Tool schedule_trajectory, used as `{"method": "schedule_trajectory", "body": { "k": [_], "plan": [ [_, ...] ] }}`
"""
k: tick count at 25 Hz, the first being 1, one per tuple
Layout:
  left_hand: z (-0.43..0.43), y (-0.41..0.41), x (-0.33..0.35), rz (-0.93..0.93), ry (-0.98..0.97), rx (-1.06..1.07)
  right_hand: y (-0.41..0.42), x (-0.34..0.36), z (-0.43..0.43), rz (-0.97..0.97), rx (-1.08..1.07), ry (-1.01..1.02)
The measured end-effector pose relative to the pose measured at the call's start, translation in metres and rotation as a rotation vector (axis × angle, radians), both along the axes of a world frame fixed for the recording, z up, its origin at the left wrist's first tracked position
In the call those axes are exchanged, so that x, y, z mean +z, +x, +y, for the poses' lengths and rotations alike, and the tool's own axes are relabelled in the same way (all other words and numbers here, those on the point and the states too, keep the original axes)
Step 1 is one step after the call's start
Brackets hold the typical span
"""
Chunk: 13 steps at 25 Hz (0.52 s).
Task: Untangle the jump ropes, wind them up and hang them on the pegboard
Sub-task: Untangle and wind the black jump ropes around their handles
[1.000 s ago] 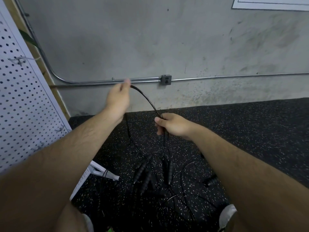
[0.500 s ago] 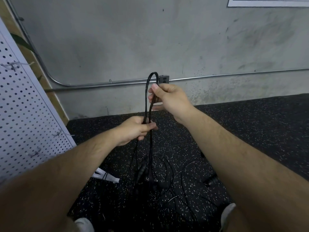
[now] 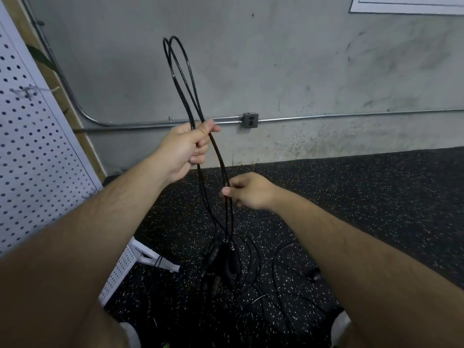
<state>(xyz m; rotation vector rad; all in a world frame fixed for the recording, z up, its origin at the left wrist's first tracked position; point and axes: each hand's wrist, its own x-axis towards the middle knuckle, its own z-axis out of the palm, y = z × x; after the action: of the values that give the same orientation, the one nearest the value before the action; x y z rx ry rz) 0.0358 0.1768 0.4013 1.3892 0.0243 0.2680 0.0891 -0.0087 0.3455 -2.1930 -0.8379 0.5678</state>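
The black jump rope (image 3: 184,79) stands in two narrow loops above the clenched fingers of the left hand (image 3: 184,146), its strands running down through the pinching fingertips of the right hand (image 3: 247,190) (lower, slightly rightward), with the handles (image 3: 221,259) dangling beneath both grips beside the pegboard (image 3: 32,151).

No text, label, brand or number legible. White sheet (image 3: 406,5) on wall, high and right of the fingers (image 3: 199,156): blank at this range.
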Motion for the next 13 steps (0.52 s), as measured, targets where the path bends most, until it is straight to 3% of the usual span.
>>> {"method": "schedule_trajectory", "body": {
  "k": [8, 11, 13],
  "plan": [
    [-0.001, -0.009, -0.06, 0.309, 0.227, -0.164, 0.003, 0.046, 0.01, 0.037, -0.213, 0.524],
    [-0.007, -0.008, -0.066, 0.34, 0.321, -0.158, 0.006, 0.052, 0.019, 0.109, -0.272, 0.708],
    [-0.011, -0.006, -0.061, 0.284, 0.301, -0.105, 0.008, 0.048, 0.017, 0.158, -0.276, 0.728]
  ]
}}
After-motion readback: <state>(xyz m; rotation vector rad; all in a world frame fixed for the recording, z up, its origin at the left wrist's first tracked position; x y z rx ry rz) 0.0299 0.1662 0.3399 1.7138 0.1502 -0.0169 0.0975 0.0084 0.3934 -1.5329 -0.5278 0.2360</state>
